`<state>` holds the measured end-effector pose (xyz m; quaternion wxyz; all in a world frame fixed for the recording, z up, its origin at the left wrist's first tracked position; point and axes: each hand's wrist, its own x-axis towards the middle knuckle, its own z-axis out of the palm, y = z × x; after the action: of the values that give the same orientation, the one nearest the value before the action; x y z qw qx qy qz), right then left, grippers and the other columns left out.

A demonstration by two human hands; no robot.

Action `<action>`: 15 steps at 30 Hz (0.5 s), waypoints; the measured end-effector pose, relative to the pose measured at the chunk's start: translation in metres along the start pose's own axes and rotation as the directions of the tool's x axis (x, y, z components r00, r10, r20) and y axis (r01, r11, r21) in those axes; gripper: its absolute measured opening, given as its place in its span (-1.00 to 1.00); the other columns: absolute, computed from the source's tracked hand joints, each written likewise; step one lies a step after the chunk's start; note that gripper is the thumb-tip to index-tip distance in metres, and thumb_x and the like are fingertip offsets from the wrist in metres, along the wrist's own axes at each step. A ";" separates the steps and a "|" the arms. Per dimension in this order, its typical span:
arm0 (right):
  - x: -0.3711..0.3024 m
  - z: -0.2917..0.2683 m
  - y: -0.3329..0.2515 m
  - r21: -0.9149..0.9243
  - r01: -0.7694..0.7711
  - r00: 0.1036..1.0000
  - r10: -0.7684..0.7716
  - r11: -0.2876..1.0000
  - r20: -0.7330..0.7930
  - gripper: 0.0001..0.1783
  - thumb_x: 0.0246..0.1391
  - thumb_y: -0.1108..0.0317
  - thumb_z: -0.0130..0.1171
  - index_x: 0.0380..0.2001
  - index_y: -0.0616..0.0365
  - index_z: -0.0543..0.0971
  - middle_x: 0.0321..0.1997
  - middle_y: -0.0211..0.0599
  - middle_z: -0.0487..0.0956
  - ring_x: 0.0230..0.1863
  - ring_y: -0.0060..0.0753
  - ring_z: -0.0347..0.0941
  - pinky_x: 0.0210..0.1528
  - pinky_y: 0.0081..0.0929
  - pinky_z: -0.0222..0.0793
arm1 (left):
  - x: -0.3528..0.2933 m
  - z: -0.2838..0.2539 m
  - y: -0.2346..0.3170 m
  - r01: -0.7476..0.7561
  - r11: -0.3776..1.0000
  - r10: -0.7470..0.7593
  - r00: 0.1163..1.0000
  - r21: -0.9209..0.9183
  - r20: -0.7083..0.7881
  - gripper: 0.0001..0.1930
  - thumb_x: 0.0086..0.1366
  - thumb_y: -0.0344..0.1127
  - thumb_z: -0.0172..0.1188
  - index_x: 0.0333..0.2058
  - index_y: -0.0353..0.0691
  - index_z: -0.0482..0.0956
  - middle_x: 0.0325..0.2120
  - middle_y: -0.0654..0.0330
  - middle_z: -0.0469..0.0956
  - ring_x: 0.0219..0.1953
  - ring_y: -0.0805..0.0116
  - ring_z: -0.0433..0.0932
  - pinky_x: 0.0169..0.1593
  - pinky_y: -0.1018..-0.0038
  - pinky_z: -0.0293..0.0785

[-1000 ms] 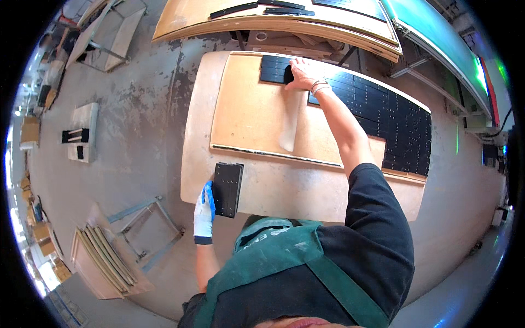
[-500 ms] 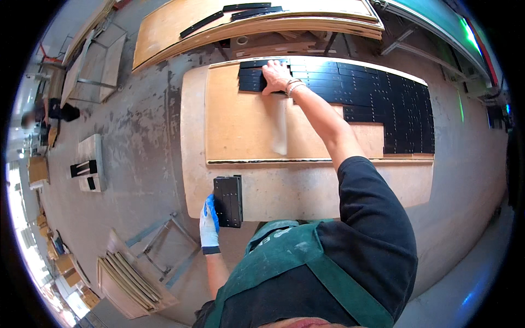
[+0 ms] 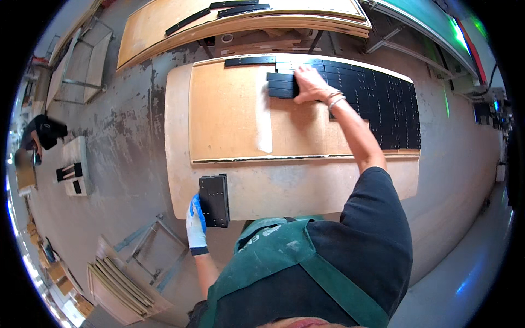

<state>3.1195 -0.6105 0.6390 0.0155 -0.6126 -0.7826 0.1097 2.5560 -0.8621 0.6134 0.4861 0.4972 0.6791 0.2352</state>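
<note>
Because the pale, round-cornered surface supports the flat tan wooden board, the rows of black strips lie flat at its right. A stack of black rectangular plates overlaps the near edge; the gloved left hand touches its left side, grip not discernible. The bare right hand grips, part-spread, a bundle of narrow black strips projecting leftward, apparently keeping them aligned.

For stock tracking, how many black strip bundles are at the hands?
2: one flat black strip bundle at the blue-white gloved left hand, a second bundle at the bare right hand. Some strips may be hidden.
</note>
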 end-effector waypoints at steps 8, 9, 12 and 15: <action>-0.009 0.014 0.032 -0.084 -0.010 0.996 0.018 0.996 0.092 -0.13 -0.48 0.12 0.50 0.00 0.31 0.47 -0.01 0.08 0.44 0.11 0.10 0.34 0.18 -0.12 0.34 | -0.003 -0.003 0.013 0.065 0.998 -0.065 0.998 -0.001 -0.012 -0.38 0.55 0.09 -0.19 0.25 -0.35 0.41 0.15 0.07 0.51 0.13 0.30 0.47 0.24 0.42 0.30; -0.009 0.016 0.030 -0.101 -0.013 0.995 0.023 0.995 0.102 -0.15 -0.48 0.13 0.50 -0.03 0.32 0.47 -0.01 0.08 0.44 0.10 0.11 0.35 0.18 -0.12 0.35 | -0.005 -0.003 0.010 0.140 0.990 -0.141 0.989 -0.028 -0.042 -0.39 0.55 0.07 -0.17 0.27 -0.34 0.39 0.15 0.07 0.51 0.13 0.30 0.47 0.24 0.42 0.30; -0.005 0.018 0.026 -0.153 0.048 0.991 -0.028 0.987 0.129 -0.18 -0.48 0.12 0.51 -0.10 0.34 0.46 -0.01 0.10 0.44 0.07 0.11 0.36 0.17 -0.17 0.38 | -0.004 -0.005 -0.007 -0.042 0.989 0.049 0.998 0.144 -0.042 -0.46 0.55 -0.03 -0.15 0.22 -0.38 0.43 0.12 0.03 0.52 0.13 0.31 0.48 0.25 0.38 0.31; -0.013 0.024 0.023 -0.152 0.032 0.992 -0.012 0.988 0.127 -0.13 -0.48 0.13 0.53 -0.04 0.37 0.44 -0.02 0.08 0.43 0.08 0.10 0.36 0.19 -0.18 0.37 | -0.001 0.000 0.022 0.085 0.991 -0.087 0.996 -0.100 -0.016 -0.45 0.55 -0.02 -0.13 0.21 -0.41 0.43 0.11 0.08 0.54 0.15 0.37 0.46 0.27 0.41 0.29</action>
<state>3.1411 -0.6210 0.6123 -0.0800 -0.5950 -0.7949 0.0873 2.5658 -0.8545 0.6312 0.5127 0.4404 0.6924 0.2526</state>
